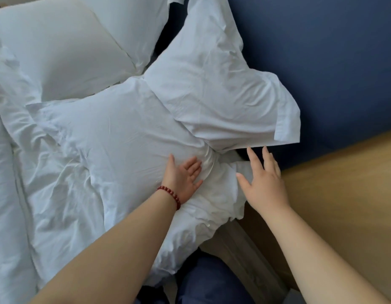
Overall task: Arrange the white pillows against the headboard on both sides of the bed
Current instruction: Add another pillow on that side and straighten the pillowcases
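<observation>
Four pillows showing: two stacked at 11 o'clock against the far part of the headboard (321,62), two on the near side. Leaning on the blue headboard at 12 to 1 o'clock from the hands, the upright pillow (216,84), long axis running from 11 down to 4, loose flap hanging just above the right fingertips (250,151). Lying flat in front of it, the flat pillow (115,137), long axis 9 to 3, partly tucked under the upright one. Pressing palm-down on the flat pillow's right end, the left hand (183,181), fingers spread, gripping nothing, red bracelet (171,195) at the wrist. Hovering open at 3 o'clock of it, the right hand (263,185), holding nothing, nearer the flap and the wooden ledge (343,183). Probably calling next for lifting the flat pillow toward 12.
</observation>
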`<move>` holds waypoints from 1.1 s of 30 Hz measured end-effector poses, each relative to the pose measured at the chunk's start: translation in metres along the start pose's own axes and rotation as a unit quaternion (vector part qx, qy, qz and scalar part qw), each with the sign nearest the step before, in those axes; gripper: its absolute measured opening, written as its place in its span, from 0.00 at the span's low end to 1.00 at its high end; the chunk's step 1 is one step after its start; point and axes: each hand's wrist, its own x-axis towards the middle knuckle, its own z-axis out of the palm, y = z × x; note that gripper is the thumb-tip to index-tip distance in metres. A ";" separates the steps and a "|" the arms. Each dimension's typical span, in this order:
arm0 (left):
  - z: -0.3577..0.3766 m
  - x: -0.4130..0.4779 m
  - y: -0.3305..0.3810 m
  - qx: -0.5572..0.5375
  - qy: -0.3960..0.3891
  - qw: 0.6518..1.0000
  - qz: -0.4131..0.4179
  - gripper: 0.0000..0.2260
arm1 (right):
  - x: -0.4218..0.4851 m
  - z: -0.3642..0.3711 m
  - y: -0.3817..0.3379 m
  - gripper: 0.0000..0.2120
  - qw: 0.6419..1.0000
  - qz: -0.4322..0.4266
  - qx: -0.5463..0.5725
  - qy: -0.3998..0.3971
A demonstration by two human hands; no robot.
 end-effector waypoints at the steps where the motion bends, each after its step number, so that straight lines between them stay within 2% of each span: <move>1: -0.006 -0.006 -0.005 -0.006 0.012 1.000 0.007 0.36 | -0.004 0.005 0.002 0.33 1.000 0.006 0.022 -0.008; 4: -0.011 -0.016 -0.018 0.006 0.054 0.998 0.016 0.30 | -0.005 0.022 0.003 0.29 0.991 0.039 0.118 -0.043; 7: 0.003 -0.014 -0.035 0.056 0.092 0.994 0.013 0.22 | 0.010 0.039 -0.001 0.25 0.962 0.111 0.232 -0.087; 12: 0.036 0.010 -0.055 0.038 0.112 0.993 0.017 0.22 | 0.046 0.063 0.008 0.15 0.860 0.210 0.452 -0.106; 15: 0.049 0.029 -0.065 0.016 0.129 0.991 0.026 0.25 | 0.065 0.066 0.021 0.17 0.812 0.225 0.528 -0.102; 18: 0.059 0.051 -0.074 -0.040 0.169 0.984 0.043 0.27 | 0.085 0.069 0.031 0.19 0.807 0.201 0.545 -0.109; 22: 0.068 0.077 -0.081 -0.153 0.196 0.967 0.051 0.28 | 0.103 0.076 0.024 0.10 0.772 0.189 0.591 -0.139; 25: 0.064 0.088 -0.081 -0.216 0.225 0.947 0.078 0.23 | 0.115 0.084 0.013 0.12 0.783 0.183 0.581 -0.124; 29: 0.061 0.090 -0.084 -0.233 0.264 0.929 0.117 0.17 | 0.123 0.086 0.010 0.10 0.795 0.192 0.572 -0.063; 32: 0.057 0.086 -0.097 -0.207 0.291 0.925 0.129 0.15 | 0.121 0.087 0.027 0.11 0.769 0.233 0.593 -0.049; 33: 0.053 0.084 -0.102 -0.199 0.304 0.922 0.133 0.15 | 0.120 0.088 0.035 0.09 0.770 0.230 0.593 -0.049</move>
